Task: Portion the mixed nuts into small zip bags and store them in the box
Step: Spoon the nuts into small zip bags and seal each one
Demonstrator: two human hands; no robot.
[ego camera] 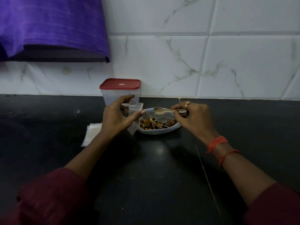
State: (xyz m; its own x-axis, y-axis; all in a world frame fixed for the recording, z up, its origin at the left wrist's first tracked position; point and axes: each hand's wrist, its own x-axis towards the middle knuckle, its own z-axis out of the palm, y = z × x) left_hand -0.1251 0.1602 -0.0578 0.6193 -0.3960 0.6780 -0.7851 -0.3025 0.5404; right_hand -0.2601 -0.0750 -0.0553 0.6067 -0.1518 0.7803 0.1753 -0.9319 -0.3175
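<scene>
Head view, single frame. Item: dark countertop (162, 159), backed by white marbled wall tiles (211, 62). Item: storage box (120, 92), translucent, red lid (120, 83) seated, standing at the wall behind the left hand. Item: shallow pale dish (159, 130) holding the mixed nuts (155, 125), shells visible among them, on the counter between the two hands. Item: small zip bag (135, 109), clear, held by the left hand (120, 117), thumb and fingers pinching its mouth region; its lower corner hangs down beside the dish's near-left rim. Whether the mouth is fully parted cannot be told. Item: metal spoon (159, 110), handle gripped in the closed fingers of the right hand (191, 117), bowl pointing toward the bag and poised above the dish; it appears to carry no load. Item: spare bags (92, 133), a flat stack on the counter just left of the left forearm. Item: purple cloth (48, 26), draped over a shelf at upper left. Step judged in hand: filling one bag by spoon. Handling note: hold the bag mouth wide and over the dish so strays fall back in, take modest level scoops, tip the spoon inside the opening, leave headroom for the zip, and unseat the lid before storing.
</scene>
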